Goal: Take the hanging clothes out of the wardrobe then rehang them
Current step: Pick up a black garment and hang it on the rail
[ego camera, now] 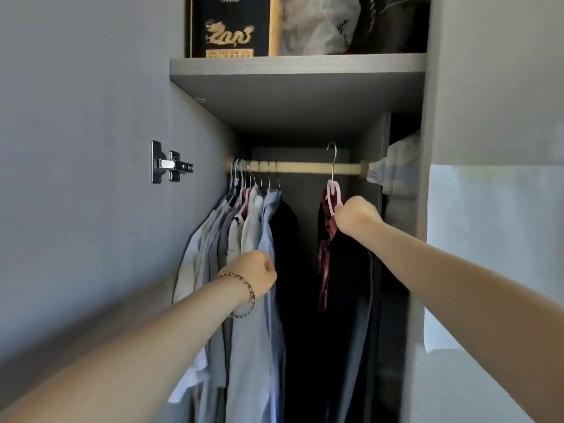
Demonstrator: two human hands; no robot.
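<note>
A wooden rail (302,167) crosses the open wardrobe. Several shirts (244,239), pale and light blue, hang bunched at its left end, with a dark garment (287,239) beside them. My right hand (355,215) grips a pink hanger (332,193) carrying a dark garment with dark red fabric (325,254). Its metal hook (333,154) stands above the rail, lifted clear or only just touching. My left hand (256,274), with a braided bracelet on the wrist, is curled against the light blue shirt; whether it pinches the fabric is not visible.
A grey shelf (297,71) sits above the rail, carrying a black box with a gold dragon (230,29) and plastic bags (320,22). A door hinge (169,162) is mounted on the left panel. Folded cloth (393,166) fills the neighbouring compartment at right.
</note>
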